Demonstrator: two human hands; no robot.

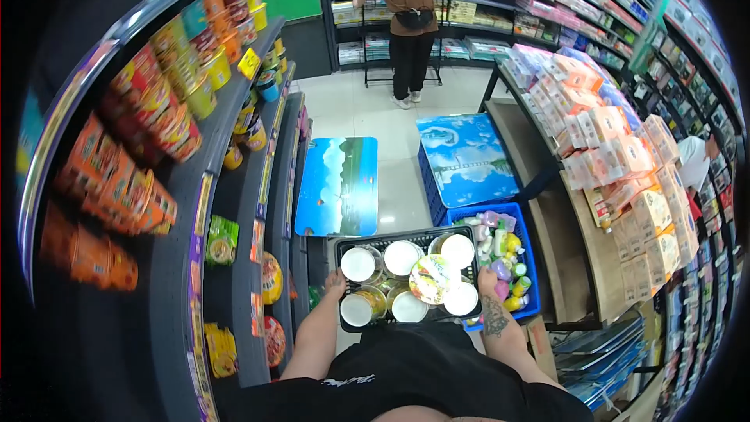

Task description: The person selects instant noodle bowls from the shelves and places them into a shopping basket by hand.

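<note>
A black plastic basket point(341, 254) is held level in front of my body. My left hand point(335, 284) grips its left side, and my right hand point(487, 281) grips its right side; the fingers are partly hidden by the rim. Inside stand several tubs with white lids point(402, 258). One tub with a printed green and yellow lid point(429, 279) lies on top of them near the middle. Just beyond my right hand is a blue crate point(533, 285) with several green, yellow and purple bottles.
Shelves point(176, 266) with instant noodle tubs run along the left. Two blue picture-topped surfaces point(337, 187) stand ahead. A table point(582, 246) stacked with packaged goods is on the right. A person point(402, 8) stands at the far shelves; another is partly visible far right.
</note>
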